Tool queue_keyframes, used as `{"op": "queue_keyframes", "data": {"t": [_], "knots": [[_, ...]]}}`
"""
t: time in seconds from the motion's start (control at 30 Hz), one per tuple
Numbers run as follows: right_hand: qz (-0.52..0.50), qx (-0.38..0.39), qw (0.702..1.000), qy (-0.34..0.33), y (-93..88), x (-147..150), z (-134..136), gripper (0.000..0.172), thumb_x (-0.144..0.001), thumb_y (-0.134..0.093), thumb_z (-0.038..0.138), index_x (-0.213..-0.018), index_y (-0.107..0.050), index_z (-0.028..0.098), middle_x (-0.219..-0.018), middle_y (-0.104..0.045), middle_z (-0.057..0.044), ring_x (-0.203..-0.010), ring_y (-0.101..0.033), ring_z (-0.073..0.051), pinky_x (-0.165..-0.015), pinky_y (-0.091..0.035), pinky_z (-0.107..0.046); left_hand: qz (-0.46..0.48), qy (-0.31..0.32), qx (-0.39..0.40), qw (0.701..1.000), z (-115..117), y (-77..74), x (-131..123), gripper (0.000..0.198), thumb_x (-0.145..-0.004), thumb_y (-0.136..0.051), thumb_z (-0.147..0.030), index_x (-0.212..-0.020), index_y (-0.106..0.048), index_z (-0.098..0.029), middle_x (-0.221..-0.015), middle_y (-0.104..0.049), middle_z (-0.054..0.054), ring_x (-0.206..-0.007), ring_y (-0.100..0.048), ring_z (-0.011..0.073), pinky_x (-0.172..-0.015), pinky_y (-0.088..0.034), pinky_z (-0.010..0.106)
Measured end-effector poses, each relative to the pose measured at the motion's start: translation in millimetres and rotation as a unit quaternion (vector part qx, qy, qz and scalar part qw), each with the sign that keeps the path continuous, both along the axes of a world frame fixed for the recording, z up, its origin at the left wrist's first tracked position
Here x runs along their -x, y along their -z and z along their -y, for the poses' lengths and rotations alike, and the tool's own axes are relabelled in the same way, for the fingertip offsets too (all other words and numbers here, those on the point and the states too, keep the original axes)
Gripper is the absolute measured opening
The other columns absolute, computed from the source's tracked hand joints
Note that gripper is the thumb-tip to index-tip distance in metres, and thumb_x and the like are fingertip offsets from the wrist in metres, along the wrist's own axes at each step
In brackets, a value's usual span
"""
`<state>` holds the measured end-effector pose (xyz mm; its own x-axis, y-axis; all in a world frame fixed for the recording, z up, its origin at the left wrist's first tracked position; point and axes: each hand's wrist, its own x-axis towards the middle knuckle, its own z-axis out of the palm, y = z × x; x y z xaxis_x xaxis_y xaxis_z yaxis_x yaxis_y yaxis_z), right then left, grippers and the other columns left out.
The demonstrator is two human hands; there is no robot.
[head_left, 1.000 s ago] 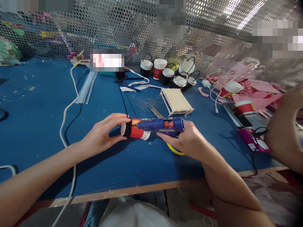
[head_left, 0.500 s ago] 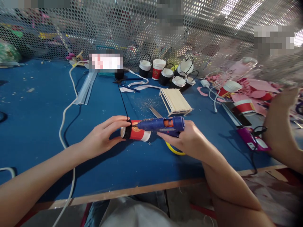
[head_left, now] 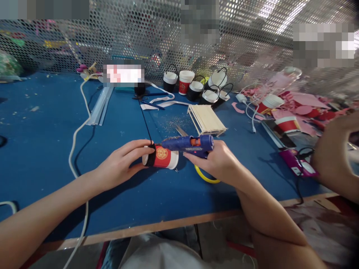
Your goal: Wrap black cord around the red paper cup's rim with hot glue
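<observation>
Left hand (head_left: pixel 119 164): gripped the paper cup (head_left: pixel 164 158), which lay on its side on the table (head_left: pixel 42 149).
Right hand (head_left: pixel 217 162): clutched the glue gun (head_left: pixel 189 144), nozzle at the cup.

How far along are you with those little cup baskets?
Done: several black cups with handles stand by the mesh. In hand: the left hand steadies a red cup on its side, black band at one end; the right hand holds the glue gun to it. Left: most of this cup looks bare, plus two red cups at the right.

cup (head_left: pixel 165 158): red, white rim | glue gun (head_left: pixel 188 143): blue, orange | table (head_left: pixel 42 149): blue
</observation>
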<state>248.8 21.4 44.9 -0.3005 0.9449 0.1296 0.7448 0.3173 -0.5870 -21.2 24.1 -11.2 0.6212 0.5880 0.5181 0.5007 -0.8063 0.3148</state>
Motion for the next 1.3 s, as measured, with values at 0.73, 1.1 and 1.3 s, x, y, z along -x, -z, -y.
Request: {"op": "queue_keyframes", "data": {"t": [0.73,1.1,1.3], "knots": [[-0.016,-0.011,0.999,-0.036,-0.4,-0.1,1.0,0.021,-0.077,-0.061,0.034,-0.077,-0.063,0.014,-0.057,-0.056,0.001,-0.050,-0.042,-0.009,-0.046,-0.034,-0.022,-0.023,0.004,-0.040,0.999,-0.2,-1.4,-1.2,0.030,-0.086,-0.056,-0.016,-0.116,-0.052,-0.018,-0.120,-0.059,0.014,-0.110,-0.061,0.0223,-0.091,-0.054,0.034],[-0.046,-0.041,0.997,-0.037,5.6,0.0,2.3,0.018,-0.076,-0.064,0.033,-0.074,-0.063,0.015,-0.059,-0.059,0.001,-0.050,-0.045,-0.009,-0.046,-0.035,-0.020,-0.008,-0.001,-0.006,1.000,-0.2,-1.4,-0.5,0.035,-0.085,-0.061,-0.020,-0.118,-0.049,-0.016,-0.120,-0.057,0.014,-0.111,-0.058,0.0201,-0.095,-0.050,0.030],[-0.042,-0.024,0.998,-0.028,1.5,0.5,5.4,0.020,-0.076,-0.064,0.035,-0.076,-0.065,0.015,-0.058,-0.058,0.002,-0.050,-0.044,-0.008,-0.045,-0.036,-0.020,0.026,-0.013,0.046,0.999,-0.9,-0.3,0.5,0.042,-0.082,-0.065,-0.027,-0.119,-0.049,-0.017,-0.119,-0.057,0.012,-0.109,-0.059,0.0211,-0.093,-0.051,0.032]]}}
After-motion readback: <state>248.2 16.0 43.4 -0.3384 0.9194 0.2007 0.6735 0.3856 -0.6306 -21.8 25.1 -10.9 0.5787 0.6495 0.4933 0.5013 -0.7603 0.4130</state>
